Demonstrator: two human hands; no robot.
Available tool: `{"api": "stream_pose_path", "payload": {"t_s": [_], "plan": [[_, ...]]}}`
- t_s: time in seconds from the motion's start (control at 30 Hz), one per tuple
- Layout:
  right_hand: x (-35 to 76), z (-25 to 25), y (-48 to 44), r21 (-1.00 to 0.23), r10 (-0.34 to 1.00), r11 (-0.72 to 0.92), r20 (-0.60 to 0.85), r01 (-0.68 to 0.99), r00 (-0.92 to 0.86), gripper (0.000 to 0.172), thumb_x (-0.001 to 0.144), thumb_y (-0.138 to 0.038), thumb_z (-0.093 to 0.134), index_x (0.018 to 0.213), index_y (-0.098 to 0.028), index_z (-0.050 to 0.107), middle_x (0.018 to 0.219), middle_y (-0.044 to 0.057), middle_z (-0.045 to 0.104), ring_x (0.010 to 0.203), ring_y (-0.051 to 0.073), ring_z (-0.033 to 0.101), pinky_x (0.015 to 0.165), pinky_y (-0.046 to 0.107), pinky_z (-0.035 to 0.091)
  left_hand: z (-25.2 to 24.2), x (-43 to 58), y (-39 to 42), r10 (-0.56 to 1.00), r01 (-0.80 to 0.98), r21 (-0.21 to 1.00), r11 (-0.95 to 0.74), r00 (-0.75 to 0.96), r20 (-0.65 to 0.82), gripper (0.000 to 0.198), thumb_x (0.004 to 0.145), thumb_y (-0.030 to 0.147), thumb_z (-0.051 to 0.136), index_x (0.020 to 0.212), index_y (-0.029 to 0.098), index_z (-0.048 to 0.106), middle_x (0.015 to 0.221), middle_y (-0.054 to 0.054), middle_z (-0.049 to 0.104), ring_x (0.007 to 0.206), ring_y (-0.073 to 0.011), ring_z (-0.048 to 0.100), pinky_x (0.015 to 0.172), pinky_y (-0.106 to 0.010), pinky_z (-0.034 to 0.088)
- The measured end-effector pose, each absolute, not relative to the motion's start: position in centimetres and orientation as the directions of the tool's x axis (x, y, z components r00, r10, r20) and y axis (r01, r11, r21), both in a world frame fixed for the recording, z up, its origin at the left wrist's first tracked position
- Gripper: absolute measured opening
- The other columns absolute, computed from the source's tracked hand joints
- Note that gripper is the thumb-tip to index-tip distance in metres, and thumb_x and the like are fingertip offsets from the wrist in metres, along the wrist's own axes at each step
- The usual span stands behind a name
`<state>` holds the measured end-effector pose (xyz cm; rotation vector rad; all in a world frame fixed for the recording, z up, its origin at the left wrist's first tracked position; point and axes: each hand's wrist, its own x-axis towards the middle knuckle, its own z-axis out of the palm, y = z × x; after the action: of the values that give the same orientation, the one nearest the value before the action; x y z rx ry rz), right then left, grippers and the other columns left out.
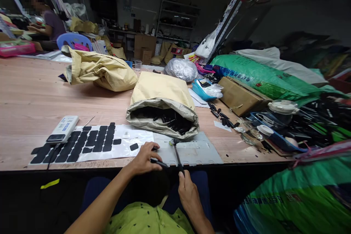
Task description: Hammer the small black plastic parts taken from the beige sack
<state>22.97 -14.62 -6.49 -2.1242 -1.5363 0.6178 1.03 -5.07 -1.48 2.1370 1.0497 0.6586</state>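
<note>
My left hand is closed around a slim black piece at the table's front edge. Another dark bit shows by its fingertips; its kind is unclear. In my right hand is a hammer-shaped tool with a dark grip and metal shaft. Its small head rests on or just above a grey board. Behind both hands lies a yellow sack, its mouth towards me, holding many black pieces. Left of my left hand, black rounded stickers sit in rows on a white sheet.
A white handheld device lies on the left. Behind it is a second yellow sack. To the right are loose black pieces, a cardboard box, a lidded jar and green sacks. A person sits far left.
</note>
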Motion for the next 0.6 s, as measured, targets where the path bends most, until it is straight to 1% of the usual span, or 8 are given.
{"api": "stream_pose_path", "payload": {"t_s": [0.07, 0.17, 0.27, 0.37, 0.43, 0.5, 0.57, 0.6], "plan": [[23.0, -6.3, -14.6, -0.590, 0.955, -0.286, -0.107, 0.755, 0.278, 0.046, 0.094, -0.051, 0.021, 0.099, -0.022, 0.057, 0.067, 0.006, 0.068, 0.061, 0.023, 0.066, 0.056, 0.029, 0.038, -1.8, 0.8, -7.2, 0.778, 0.486, 0.713, -0.505, 0.614, 0.132, 0.025, 0.063, 0.038, 0.087, 0.087, 0.032, 0.080, 0.142, -0.004, 0.050, 0.131, -0.0335, 0.042, 0.109, -0.049, 0.034], [23.0, -6.2, -14.6, -0.576, 0.952, -0.297, -0.120, 0.761, 0.281, 0.049, 0.094, -0.051, 0.020, 0.102, -0.021, 0.057, 0.071, 0.008, 0.070, 0.067, 0.024, 0.068, 0.057, 0.029, 0.040, -2.9, 0.8, -9.7, 0.761, 0.562, 0.610, -0.558, 0.640, 0.107, 0.027, 0.061, 0.030, 0.088, 0.087, 0.030, 0.079, 0.156, -0.002, 0.035, 0.142, -0.0380, 0.029, 0.115, -0.056, 0.025], [22.9, -6.3, -14.7, -0.569, 0.949, -0.309, -0.131, 0.762, 0.288, 0.052, 0.094, -0.052, 0.019, 0.109, -0.019, 0.057, 0.077, 0.010, 0.071, 0.072, 0.026, 0.069, 0.060, 0.030, 0.041, -4.1, 1.1, -11.0, 0.759, 0.625, 0.503, -0.597, 0.642, 0.103, 0.020, 0.065, 0.023, 0.083, 0.084, 0.024, 0.077, 0.163, -0.002, 0.020, 0.147, -0.0384, 0.021, 0.118, -0.059, 0.017], [22.9, -6.4, -14.7, -0.566, 0.951, -0.302, -0.127, 0.767, 0.281, 0.054, 0.095, -0.052, 0.018, 0.114, -0.019, 0.056, 0.077, 0.009, 0.071, 0.069, 0.025, 0.068, 0.059, 0.029, 0.041, -4.6, 1.4, -11.7, 0.771, 0.653, 0.473, -0.592, 0.630, 0.096, 0.020, 0.067, 0.025, 0.081, 0.086, 0.023, 0.075, 0.164, -0.002, 0.015, 0.148, -0.0395, 0.017, 0.118, -0.061, 0.015], [22.9, -6.5, -14.7, -0.557, 0.953, -0.297, -0.121, 0.776, 0.278, 0.054, 0.095, -0.051, 0.017, 0.114, -0.019, 0.056, 0.075, 0.009, 0.071, 0.068, 0.025, 0.068, 0.058, 0.029, 0.041, -4.4, 1.6, -11.7, 0.791, 0.659, 0.498, -0.564, 0.604, 0.097, 0.027, 0.066, 0.028, 0.083, 0.091, 0.025, 0.075, 0.163, -0.004, 0.020, 0.147, -0.0407, 0.019, 0.116, -0.063, 0.017], [22.9, -6.6, -14.7, -0.542, 0.952, -0.300, -0.121, 0.785, 0.280, 0.053, 0.096, -0.050, 0.017, 0.113, -0.019, 0.056, 0.076, 0.010, 0.071, 0.070, 0.025, 0.069, 0.058, 0.029, 0.041, -3.5, 2.0, -11.1, 0.814, 0.640, 0.557, -0.529, 0.568, 0.121, 0.033, 0.066, 0.031, 0.084, 0.097, 0.026, 0.074, 0.156, -0.007, 0.037, 0.142, -0.0396, 0.031, 0.113, -0.060, 0.026], [23.0, -6.7, -14.7, -0.531, 0.952, -0.303, -0.126, 0.791, 0.280, 0.051, 0.096, -0.049, 0.019, 0.113, -0.019, 0.056, 0.077, 0.010, 0.072, 0.071, 0.026, 0.070, 0.058, 0.029, 0.041, -2.2, 2.5, -9.2, 0.847, 0.604, 0.636, -0.481, 0.507, 0.158, 0.032, 0.072, 0.032, 0.079, 0.103, 0.026, 0.073, 0.136, -0.009, 0.058, 0.126, -0.0327, 0.050, 0.105, -0.051, 0.039], [23.1, -6.7, -14.6, -0.531, 0.953, -0.300, -0.127, 0.793, 0.275, 0.050, 0.096, -0.048, 0.020, 0.113, -0.019, 0.056, 0.077, 0.010, 0.072, 0.072, 0.025, 0.070, 0.057, 0.028, 0.040, -1.5, 2.9, -7.8, 0.867, 0.589, 0.668, -0.455, 0.464, 0.182, 0.029, 0.077, 0.031, 0.075, 0.105, 0.024, 0.072, 0.124, -0.008, 0.065, 0.116, -0.0283, 0.057, 0.099, -0.046, 0.045]]}}
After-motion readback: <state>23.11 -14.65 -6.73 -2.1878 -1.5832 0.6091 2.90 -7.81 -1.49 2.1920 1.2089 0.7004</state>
